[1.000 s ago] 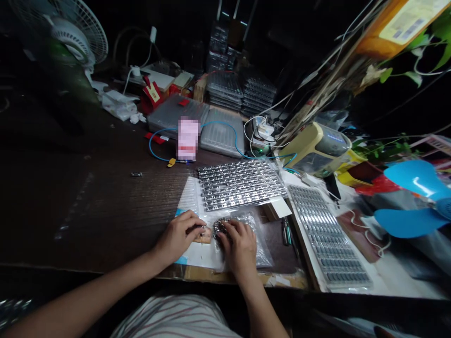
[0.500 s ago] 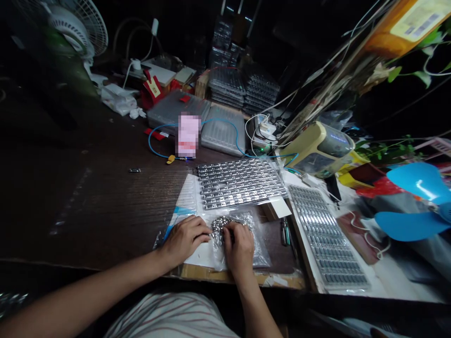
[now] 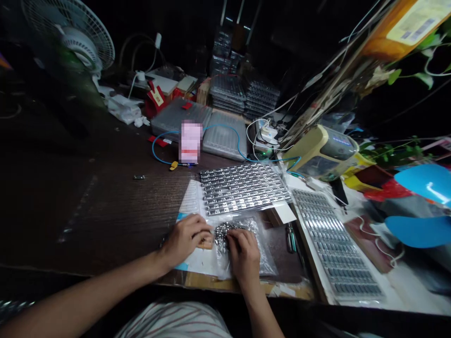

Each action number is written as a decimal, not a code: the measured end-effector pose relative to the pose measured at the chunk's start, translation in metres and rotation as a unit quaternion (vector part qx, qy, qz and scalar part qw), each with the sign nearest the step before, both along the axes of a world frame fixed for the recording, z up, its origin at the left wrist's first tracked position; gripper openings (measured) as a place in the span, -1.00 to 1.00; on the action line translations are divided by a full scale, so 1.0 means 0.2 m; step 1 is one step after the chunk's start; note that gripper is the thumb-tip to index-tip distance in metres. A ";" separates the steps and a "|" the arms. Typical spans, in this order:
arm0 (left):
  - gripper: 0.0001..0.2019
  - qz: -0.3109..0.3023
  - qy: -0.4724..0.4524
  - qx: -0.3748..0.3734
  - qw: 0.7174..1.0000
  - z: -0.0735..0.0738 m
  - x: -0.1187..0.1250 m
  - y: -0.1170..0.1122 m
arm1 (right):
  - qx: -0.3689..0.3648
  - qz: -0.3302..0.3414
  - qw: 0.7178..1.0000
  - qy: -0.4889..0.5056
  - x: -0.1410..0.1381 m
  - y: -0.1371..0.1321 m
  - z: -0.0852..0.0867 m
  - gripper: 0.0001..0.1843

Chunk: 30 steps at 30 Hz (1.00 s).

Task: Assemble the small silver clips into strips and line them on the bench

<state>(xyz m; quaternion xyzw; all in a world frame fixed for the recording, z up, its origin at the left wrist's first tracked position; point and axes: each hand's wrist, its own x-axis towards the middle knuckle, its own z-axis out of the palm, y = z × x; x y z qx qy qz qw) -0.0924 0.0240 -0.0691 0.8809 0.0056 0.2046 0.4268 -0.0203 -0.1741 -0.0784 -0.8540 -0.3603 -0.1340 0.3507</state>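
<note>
My left hand (image 3: 185, 239) is closed, fingers curled over a small orange-tan block (image 3: 205, 241) above a white sheet (image 3: 199, 261). Just right of it, my right hand (image 3: 245, 256) has its fingertips pinched together at a pile of small shiny metal parts (image 3: 221, 230). The pile lies on a clear plastic bag (image 3: 265, 260); whatever the right fingertips pinch is too small to make out. Beyond both hands lies a clear tray (image 3: 244, 188) with rows of shiny metal pieces.
Right of the hands are green-handled tools (image 3: 291, 238) and another filled tray (image 3: 336, 244). A phone with a blurred screen (image 3: 190, 142) stands behind, along a blue cable (image 3: 238, 136). One loose metal piece (image 3: 139, 177) lies left. Blue fan blades (image 3: 419, 231) stand at the right.
The orange-tan block now shows under my left fingers, where it was not visible before. My right hand stays at the metal parts. The view has shifted slightly.
</note>
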 end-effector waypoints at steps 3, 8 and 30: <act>-0.84 0.099 -0.004 0.043 0.994 0.06 0.10 0.30 | 0.021 0.030 0.999 0.018 -0.02 0.02 0.03 -0.88; -0.80 0.222 0.056 0.150 0.962 0.02 0.17 0.82 | -0.004 0.067 0.997 0.038 -0.10 0.12 0.04 -0.95; -0.88 0.140 0.128 0.144 0.971 0.11 0.72 0.51 | -0.156 -0.041 0.983 -0.085 -0.06 -0.01 0.03 -0.66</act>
